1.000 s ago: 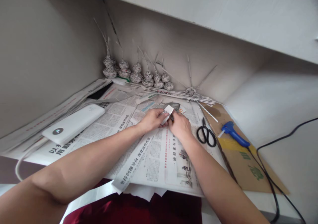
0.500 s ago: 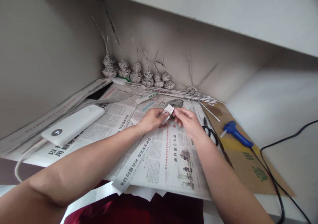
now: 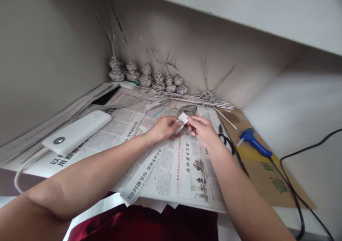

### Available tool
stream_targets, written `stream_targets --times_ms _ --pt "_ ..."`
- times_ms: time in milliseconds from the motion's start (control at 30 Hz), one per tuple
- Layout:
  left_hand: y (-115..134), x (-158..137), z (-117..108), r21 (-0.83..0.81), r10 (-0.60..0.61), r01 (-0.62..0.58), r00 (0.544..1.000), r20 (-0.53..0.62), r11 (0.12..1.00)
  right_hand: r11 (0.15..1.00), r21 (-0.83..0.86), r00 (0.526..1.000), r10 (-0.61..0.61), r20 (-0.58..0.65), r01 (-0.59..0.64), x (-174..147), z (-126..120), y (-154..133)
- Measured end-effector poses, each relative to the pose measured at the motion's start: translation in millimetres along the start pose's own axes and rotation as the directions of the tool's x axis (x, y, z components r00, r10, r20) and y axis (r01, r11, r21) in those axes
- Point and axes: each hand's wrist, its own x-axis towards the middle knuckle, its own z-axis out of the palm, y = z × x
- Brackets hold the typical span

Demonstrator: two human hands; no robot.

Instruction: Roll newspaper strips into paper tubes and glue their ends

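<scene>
Newspaper (image 3: 165, 178), left hand (image 3: 163, 128), right hand (image 3: 203, 131), both pinching white paper (image 3: 183, 118)

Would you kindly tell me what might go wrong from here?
The small white paper might crease or slip, as the left hand pinches it with the right hand at its edge. The right forearm could nudge the black scissors, which it partly hides. If the blue glue gun is hot, which I cannot tell, it might scorch the cardboard under it.

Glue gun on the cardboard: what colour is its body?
Blue glue gun body, best seen in the head view.
</scene>
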Motion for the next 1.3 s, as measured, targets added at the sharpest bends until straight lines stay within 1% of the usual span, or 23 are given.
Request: stream_targets --times_ms 167,233,367,433,767,1033,1200,1300 --pt "0.1 0.1 1.2 -0.035 -0.004 0.005 1.000 0.012 0.999 1.000 0.017 0.999 0.003 -0.033 -0.003 2.0 -1.6 2.7" --pt "-1.9 0.2 1.0 0.005 0.013 -0.013 1.000 0.006 1.000 1.000 0.019 0.999 0.001 -0.044 -0.001 2.8 -1.9 3.5" --pt "-4.0 -0.4 0.2 0.150 0.083 -0.079 0.996 -0.021 0.985 0.999 0.046 0.997 0.012 -0.075 -0.008 3.6 -0.6 4.4" --pt "-3.5 -0.8 0.0 0.197 0.103 -0.095 0.994 -0.030 0.976 0.999 0.051 0.996 0.017 -0.090 -0.013 3.9 0.5 5.0" --pt "-1.5 -0.5 -0.4 0.302 0.148 -0.130 0.988 -0.037 0.944 0.996 0.086 0.994 0.009 -0.108 0.000 4.5 3.0 8.6" --pt "-2.9 -0.9 -0.5 0.286 0.130 -0.116 0.991 -0.032 0.951 0.995 0.099 0.990 0.021 -0.141 -0.007 4.6 6.2 9.8" --pt "-4.8 -0.1 -0.7 0.198 0.096 -0.089 0.995 -0.024 0.976 0.997 0.079 0.996 0.017 -0.093 -0.010 4.7 2.2 7.6" --pt "-4.5 0.5 -0.9 0.171 0.083 -0.076 0.996 -0.034 0.982 0.999 0.046 0.998 0.011 -0.056 -0.008 5.5 -1.7 7.3"
